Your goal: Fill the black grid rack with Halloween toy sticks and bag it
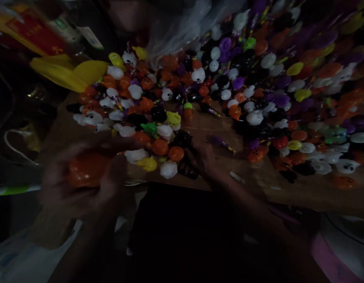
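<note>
Here's the left hand (77,200) out at eight o'clock, fingers and thumb curled around a glossy orange piece (87,169). That grip is wrapped about the sides, and the cupped hold probably keeps such a rounded thing from slipping away. Across to the right hand (207,155), just off centre towards four: it's low over the table (273,196), fingers beside a black slotted piece (188,169). Dim and blurred here, so I can't tell whether that grip has anything pinched. At its two o'clock lies a purple stick-like piece (224,144), near but apart.

Between the hands, at about seven, sit two orange balls (160,147), a white piece (168,169) and a yellow piece (148,164), bunched by the front edge, perhaps for a short reach. Then from ten round to four, a great mixed heap (255,117) in orange, white, black and purple, seemingly left loose so pieces can be picked out singly. Clear plastic (178,31) drapes at twelve; a large yellow item (66,74) rests at ten.
</note>
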A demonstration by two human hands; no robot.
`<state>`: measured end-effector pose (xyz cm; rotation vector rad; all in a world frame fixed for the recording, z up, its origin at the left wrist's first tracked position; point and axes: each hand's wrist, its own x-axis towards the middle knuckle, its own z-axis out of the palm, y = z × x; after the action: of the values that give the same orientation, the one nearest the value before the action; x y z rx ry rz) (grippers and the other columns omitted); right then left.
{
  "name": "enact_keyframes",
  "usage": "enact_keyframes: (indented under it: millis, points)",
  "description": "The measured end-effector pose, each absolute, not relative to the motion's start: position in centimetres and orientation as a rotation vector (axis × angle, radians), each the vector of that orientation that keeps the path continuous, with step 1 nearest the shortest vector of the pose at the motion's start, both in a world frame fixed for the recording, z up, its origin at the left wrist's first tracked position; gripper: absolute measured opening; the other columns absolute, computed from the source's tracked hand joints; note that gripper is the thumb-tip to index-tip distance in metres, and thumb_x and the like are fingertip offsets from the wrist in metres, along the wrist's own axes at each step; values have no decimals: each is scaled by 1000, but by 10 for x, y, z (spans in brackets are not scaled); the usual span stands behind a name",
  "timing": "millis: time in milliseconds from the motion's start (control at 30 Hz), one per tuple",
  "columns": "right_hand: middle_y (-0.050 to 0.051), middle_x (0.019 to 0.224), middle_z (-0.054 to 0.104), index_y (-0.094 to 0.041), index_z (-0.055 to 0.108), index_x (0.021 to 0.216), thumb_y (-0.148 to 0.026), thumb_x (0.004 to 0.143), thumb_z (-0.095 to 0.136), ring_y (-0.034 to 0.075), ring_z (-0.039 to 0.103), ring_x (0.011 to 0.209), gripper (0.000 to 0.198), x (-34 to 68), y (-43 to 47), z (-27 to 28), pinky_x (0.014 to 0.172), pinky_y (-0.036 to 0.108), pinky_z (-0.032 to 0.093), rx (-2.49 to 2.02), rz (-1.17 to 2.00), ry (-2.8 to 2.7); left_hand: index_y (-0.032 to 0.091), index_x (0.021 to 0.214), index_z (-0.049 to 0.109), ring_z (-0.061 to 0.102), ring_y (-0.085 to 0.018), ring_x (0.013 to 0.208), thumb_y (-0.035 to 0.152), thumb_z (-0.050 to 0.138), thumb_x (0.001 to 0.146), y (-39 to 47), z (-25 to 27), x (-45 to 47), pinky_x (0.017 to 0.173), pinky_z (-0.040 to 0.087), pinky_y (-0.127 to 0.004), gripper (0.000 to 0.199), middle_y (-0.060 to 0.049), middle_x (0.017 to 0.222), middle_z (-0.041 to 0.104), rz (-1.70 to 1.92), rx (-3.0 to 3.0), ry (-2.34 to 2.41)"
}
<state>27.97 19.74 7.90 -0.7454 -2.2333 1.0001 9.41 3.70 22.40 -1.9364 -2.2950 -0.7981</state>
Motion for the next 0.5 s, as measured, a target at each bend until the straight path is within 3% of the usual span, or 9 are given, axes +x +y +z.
enact_keyframes:
  millis: [67, 133, 267, 400, 500]
  points:
    - [8, 87, 71, -18, 69, 93, -31, 102, 54, 18, 64, 76, 22, 279, 198, 77, 72, 27, 48, -704, 952, -2243, 41, 125, 62, 75, -21, 75, 37, 56, 100, 49, 234, 105, 58, 64, -45, 27, 7, 110, 78, -1298, -1658, -2394]
    - [8, 87, 71, -18, 68, 92, -29, 102, 52, 17, 63, 76, 22, 278, 199, 75, 71, 27, 47, -635, 905, -2245, 40, 112, 68, 64, -13, 54, 37, 61, 97, 63, 240, 119, 42, 52, -35, 17, 7, 94, 77, -1764, -1449, -2537]
    - [6, 84, 70, -18, 65, 90, -30, 102, 51, 17, 62, 73, 22, 278, 202, 74, 69, 27, 47, -564, 848, -2241, 35, 92, 71, 45, -7, 39, 27, 64, 90, 81, 240, 129, 33, 24, -30, 11, 6, 75, 69, -2275, -1243, -2612]
    - [5, 83, 70, -19, 64, 87, -37, 104, 51, 16, 61, 71, 28, 281, 203, 76, 67, 26, 46, -618, 896, -2287, 35, 102, 71, 51, -11, 49, 30, 61, 91, 79, 235, 123, 43, 32, -32, 15, 4, 79, 68, -2192, -1381, -2623]
    - [7, 89, 73, -19, 65, 92, -38, 105, 51, 17, 63, 75, 27, 282, 202, 78, 70, 27, 47, -640, 909, -2291, 30, 108, 69, 66, -17, 71, 38, 71, 89, 68, 227, 129, 57, 47, -35, 21, 2, 93, 73, -1550, -1672, -2484]
